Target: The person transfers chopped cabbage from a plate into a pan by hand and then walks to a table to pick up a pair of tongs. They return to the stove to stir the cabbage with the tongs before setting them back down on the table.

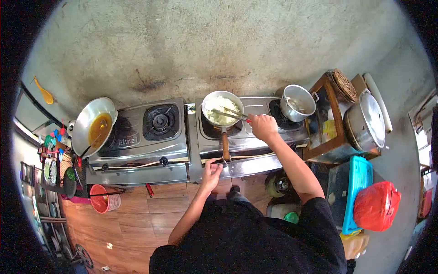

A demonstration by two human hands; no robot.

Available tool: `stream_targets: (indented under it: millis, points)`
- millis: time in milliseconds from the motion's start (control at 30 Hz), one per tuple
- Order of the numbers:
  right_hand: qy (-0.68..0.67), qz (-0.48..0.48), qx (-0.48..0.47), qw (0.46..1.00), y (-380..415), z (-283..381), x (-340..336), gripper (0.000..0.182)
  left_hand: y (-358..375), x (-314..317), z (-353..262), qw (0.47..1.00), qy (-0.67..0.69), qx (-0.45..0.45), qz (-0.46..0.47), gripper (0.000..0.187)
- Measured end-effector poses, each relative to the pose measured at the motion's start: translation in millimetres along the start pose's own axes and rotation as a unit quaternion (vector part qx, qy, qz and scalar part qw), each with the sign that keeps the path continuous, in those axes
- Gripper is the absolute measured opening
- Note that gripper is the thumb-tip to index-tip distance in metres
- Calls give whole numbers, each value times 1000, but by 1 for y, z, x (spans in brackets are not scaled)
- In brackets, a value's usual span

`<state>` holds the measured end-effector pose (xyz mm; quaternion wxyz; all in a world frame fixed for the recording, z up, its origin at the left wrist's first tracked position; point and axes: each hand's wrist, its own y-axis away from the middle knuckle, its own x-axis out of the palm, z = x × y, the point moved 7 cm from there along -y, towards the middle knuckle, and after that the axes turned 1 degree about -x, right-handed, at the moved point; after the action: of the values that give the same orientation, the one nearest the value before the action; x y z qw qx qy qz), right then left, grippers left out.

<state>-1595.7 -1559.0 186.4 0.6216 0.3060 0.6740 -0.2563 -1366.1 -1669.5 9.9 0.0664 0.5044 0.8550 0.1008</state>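
My right hand [263, 127] is closed around the handle of metal tongs [235, 113], with a bit of red at the grip. The tongs reach into a pan [207, 99] of pale, whitish food [223, 104] on the left burner of the right stove. The pan's wooden handle [225, 145] points toward me. Just left of the handle's end, at the stove's front edge, my left hand [212, 172] has its fingers curled; what they grip there is too small to make out.
A wok [81, 132] with brown oil sits on the left stove [137, 153]. A metal pot [296, 109] stands on the right burner. Farther right are a wooden cabinet [335, 107], a large lidded pot [365, 121], a blue lid [358, 194] and a red bag [376, 205]. A basket [113, 201] stands on the floor.
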Motion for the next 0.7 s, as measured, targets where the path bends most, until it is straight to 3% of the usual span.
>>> stream_targets:
  millis: [100,167,233,333,433,500,700]
  points:
    - [5,9,-15,1000,-3,-21,-13,18,-12,15,-10,998,55,-5,-24,50]
    - [25,-45,-25,998,-12,-47,-12,23,-14,20,-19,996,41,-71,-44,50]
    - [-16,12,9,1000,-11,-57,-34,25,-21,28,-7,995,47,-72,-53,49]
    - [-27,5,-26,999,-16,-73,-44,26,-25,43,-6,991,73,-97,-55,46]
    - [-22,4,-75,997,-21,-72,-55,26,-28,54,-14,983,119,-127,-65,38]
    - [17,54,-102,993,-19,-66,-57,27,-28,62,-11,979,142,-143,-35,33]
    - [-29,102,-136,985,-26,-36,-32,27,-32,65,-14,978,167,-114,-60,31]
